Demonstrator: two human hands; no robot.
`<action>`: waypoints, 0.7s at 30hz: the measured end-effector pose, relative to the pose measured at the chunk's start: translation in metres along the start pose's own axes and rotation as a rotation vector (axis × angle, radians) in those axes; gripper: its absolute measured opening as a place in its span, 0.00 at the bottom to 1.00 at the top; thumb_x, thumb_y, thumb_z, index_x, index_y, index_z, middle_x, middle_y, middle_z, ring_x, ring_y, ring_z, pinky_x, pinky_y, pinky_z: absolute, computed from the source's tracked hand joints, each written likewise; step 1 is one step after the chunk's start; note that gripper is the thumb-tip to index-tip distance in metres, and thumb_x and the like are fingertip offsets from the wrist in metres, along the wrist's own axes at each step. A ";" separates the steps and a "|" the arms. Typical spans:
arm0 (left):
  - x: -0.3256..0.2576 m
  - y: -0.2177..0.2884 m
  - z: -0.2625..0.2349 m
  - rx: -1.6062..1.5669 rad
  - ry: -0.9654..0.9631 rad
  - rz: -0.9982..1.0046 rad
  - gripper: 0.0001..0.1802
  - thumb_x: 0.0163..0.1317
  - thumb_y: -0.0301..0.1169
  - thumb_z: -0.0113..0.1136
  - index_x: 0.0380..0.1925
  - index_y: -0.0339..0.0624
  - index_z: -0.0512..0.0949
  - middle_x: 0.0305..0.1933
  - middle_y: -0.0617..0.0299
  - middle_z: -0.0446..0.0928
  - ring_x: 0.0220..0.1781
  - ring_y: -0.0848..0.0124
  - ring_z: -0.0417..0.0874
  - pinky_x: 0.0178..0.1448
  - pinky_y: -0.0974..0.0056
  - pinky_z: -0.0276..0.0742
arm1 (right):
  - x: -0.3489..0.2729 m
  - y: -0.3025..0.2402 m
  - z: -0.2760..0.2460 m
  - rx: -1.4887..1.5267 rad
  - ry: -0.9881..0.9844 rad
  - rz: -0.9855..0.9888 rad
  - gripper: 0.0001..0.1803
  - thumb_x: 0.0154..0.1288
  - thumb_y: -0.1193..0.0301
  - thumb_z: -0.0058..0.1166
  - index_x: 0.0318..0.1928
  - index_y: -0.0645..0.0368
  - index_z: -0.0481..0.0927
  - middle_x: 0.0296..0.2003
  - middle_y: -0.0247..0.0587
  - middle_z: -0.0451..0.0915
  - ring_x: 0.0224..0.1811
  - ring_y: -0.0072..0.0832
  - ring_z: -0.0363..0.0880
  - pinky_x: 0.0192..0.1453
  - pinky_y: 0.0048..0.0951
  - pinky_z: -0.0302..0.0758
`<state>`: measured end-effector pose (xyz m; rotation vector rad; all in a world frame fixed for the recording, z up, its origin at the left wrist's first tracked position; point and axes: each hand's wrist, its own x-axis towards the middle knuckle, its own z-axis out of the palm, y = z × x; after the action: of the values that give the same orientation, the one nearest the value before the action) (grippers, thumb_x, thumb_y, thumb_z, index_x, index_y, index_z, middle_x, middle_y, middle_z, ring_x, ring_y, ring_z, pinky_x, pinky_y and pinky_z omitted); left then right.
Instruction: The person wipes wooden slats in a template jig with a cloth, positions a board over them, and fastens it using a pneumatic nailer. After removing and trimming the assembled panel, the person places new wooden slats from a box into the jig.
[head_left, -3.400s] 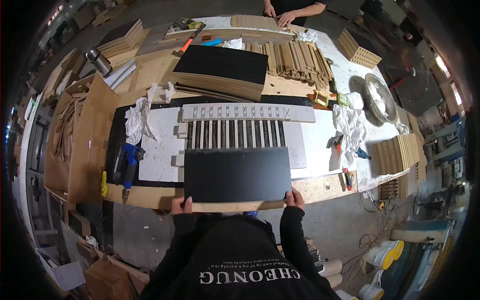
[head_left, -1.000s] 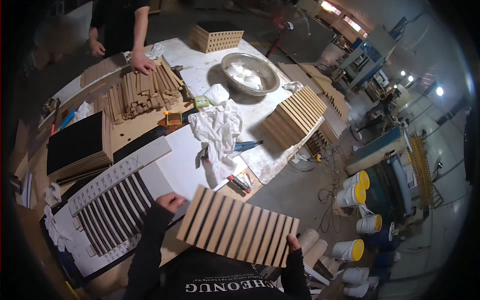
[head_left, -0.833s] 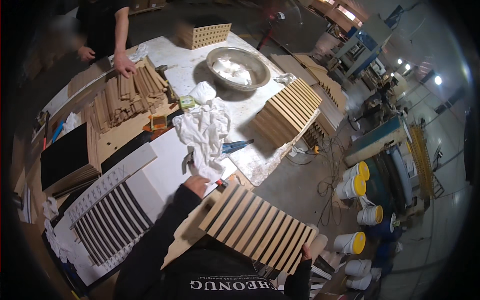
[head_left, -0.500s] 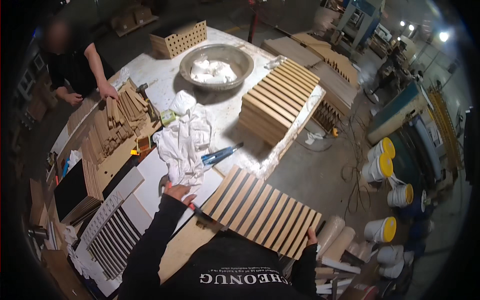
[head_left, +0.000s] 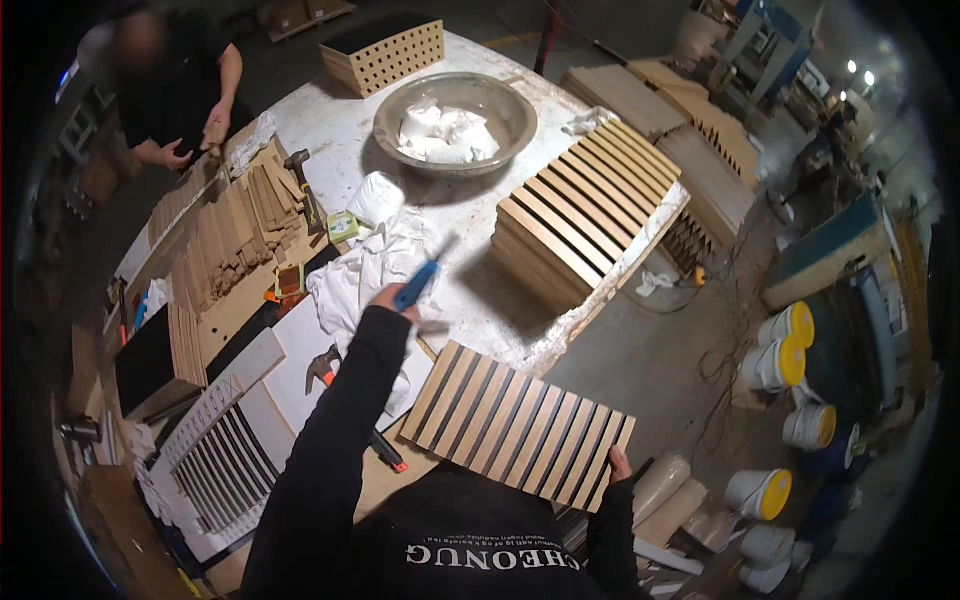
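Nearest, the right hand (head_left: 620, 463) grips the right end of a slatted panel (head_left: 520, 425), pale strips separated by dark gaps, held tilted before the person's torso, just off the near corner of the counter (head_left: 465, 218). Left of it, partly hidden by the left sleeve, lies a red-and-black tool (head_left: 388, 450); on that sleeve's other side are a hammer (head_left: 322, 365) and a black-striped board (head_left: 225, 470). The left hand (head_left: 393, 300) is closed around a blue-handled tool (head_left: 416, 285), blurred, above the counter. A crumpled white cloth (head_left: 345, 275) crowds that hand, and a tall stack of slatted panels (head_left: 590, 200) takes up the counter's right edge. Farther left spreads a heap of wooden strips (head_left: 240, 215). Beyond the cloth sits a metal basin (head_left: 513, 112) of white bundles (head_left: 440, 132), then a block with a holed face (head_left: 392, 62); a co-worker (head_left: 175, 100) stands at the far left.
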<state>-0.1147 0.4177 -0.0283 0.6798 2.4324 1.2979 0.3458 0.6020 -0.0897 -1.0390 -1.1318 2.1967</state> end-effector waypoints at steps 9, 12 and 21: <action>-0.076 -0.010 -0.072 -0.515 -0.099 -0.350 0.18 0.47 0.28 0.55 0.42 0.37 0.72 0.30 0.60 0.75 0.30 0.74 0.75 0.36 0.68 0.71 | 0.051 0.014 0.064 0.019 -0.099 0.070 0.29 0.57 0.61 0.51 0.56 0.62 0.61 0.50 0.41 0.70 0.52 0.31 0.68 0.57 0.34 0.62; -0.098 0.006 -0.074 0.097 0.056 -0.129 0.19 0.50 0.29 0.50 0.44 0.37 0.72 0.27 0.62 0.73 0.27 0.75 0.73 0.35 0.71 0.69 | 0.052 0.009 0.082 0.039 -0.103 0.088 0.30 0.56 0.61 0.52 0.55 0.62 0.61 0.50 0.41 0.70 0.52 0.32 0.68 0.56 0.34 0.63; -0.142 0.058 -0.054 0.276 -0.112 -0.395 0.25 0.58 0.33 0.47 0.58 0.54 0.62 0.29 0.46 0.76 0.31 0.55 0.80 0.35 0.60 0.71 | 0.046 0.007 0.088 0.045 -0.111 0.146 0.32 0.55 0.60 0.53 0.55 0.62 0.60 0.49 0.44 0.69 0.52 0.33 0.68 0.56 0.35 0.64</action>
<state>-0.0051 0.3325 0.0555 0.2980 2.5082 0.7621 0.2481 0.5864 -0.0814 -1.0212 -1.0781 2.4097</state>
